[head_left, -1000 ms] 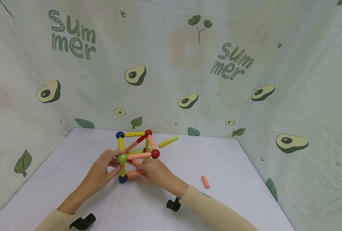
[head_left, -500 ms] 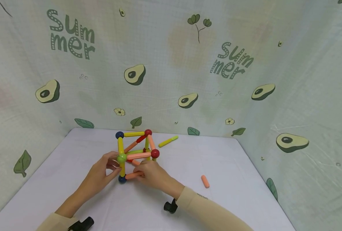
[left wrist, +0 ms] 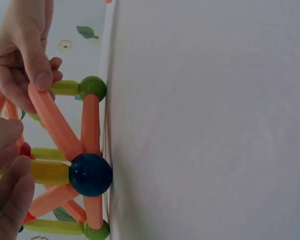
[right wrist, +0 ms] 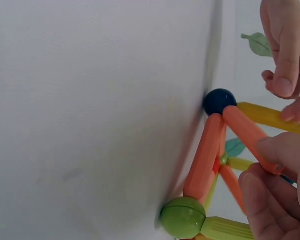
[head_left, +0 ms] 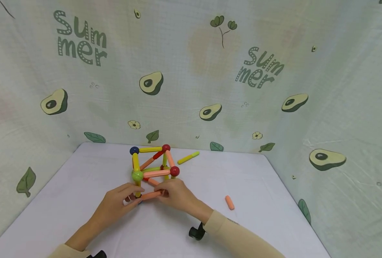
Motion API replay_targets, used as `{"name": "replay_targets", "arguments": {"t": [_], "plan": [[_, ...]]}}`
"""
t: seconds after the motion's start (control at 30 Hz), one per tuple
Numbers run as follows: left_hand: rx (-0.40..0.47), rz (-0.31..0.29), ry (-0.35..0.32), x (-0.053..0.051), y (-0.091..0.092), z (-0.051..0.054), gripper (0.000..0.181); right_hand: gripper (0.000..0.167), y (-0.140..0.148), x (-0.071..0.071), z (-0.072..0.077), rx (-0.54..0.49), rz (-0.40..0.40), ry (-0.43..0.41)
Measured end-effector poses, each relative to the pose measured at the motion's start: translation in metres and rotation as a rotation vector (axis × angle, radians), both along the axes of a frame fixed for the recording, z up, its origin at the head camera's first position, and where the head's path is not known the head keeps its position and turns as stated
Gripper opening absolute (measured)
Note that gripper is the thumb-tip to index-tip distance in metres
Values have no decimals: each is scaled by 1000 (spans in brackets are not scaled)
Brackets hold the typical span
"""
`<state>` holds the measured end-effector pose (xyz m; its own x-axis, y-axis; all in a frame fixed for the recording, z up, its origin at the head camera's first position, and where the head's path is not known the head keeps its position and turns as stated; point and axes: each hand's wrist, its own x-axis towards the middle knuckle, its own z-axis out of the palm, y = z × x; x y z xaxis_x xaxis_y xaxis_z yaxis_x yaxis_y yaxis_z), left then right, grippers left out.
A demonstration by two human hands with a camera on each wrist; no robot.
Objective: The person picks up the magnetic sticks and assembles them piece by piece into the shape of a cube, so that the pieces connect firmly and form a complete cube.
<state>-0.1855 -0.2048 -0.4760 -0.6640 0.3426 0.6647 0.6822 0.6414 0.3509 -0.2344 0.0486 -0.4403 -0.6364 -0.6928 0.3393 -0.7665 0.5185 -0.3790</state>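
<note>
A frame of magnetic rods and coloured balls stands on the table. At its near lower corner is a dark blue ball (left wrist: 91, 175), mostly covered in the head view. My left hand (head_left: 115, 202) has its fingers around the yellow rod (left wrist: 50, 172) that rises from this ball, low on the rod. With thumb and fingers my right hand (head_left: 178, 195) pinches the free end of an orange rod (right wrist: 247, 132). That rod's other end touches the blue ball, and it tilts away from another orange rod (right wrist: 204, 155). Above sit a green ball (head_left: 137, 175) and a red ball (head_left: 175, 171).
Behind the frame lies a yellow rod (head_left: 186, 158) with a lime end. One loose orange rod (head_left: 229, 202) is on the white tabletop (head_left: 258, 222), to the right of my right hand. A printed cloth (head_left: 178, 53) hangs behind the table.
My left hand has slid down from beside the green ball to near the lower blue ball. My right hand still holds the orange rod, with little movement.
</note>
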Motion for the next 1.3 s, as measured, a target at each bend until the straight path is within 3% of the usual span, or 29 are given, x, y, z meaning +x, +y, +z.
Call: {"name": "replay_targets", "arguments": {"t": [0.17, 0.43, 0.63, 0.77, 0.97, 1.3], "plan": [[-88, 72, -33, 2, 14, 0, 47, 16, 4, 2, -1, -46, -27, -38], [-159, 156, -120, -1, 30, 6, 42, 19, 7, 4, 0, -106, -51, -80], [-170, 173, -101, -3, 35, 6, 34, 17, 10, 5, -2, -101, -41, -68], [-174, 189, -122, -3, 37, 8, 29, 20, 23, 6, 1, -80, -34, -70], [-213, 208, -175, -4, 39, 8, 28, 19, 74, 9, 12, -60, -95, -86], [-233, 210, -175, -4, 39, 8, 31, 19, 186, 11, 1, 48, -368, -49]]}}
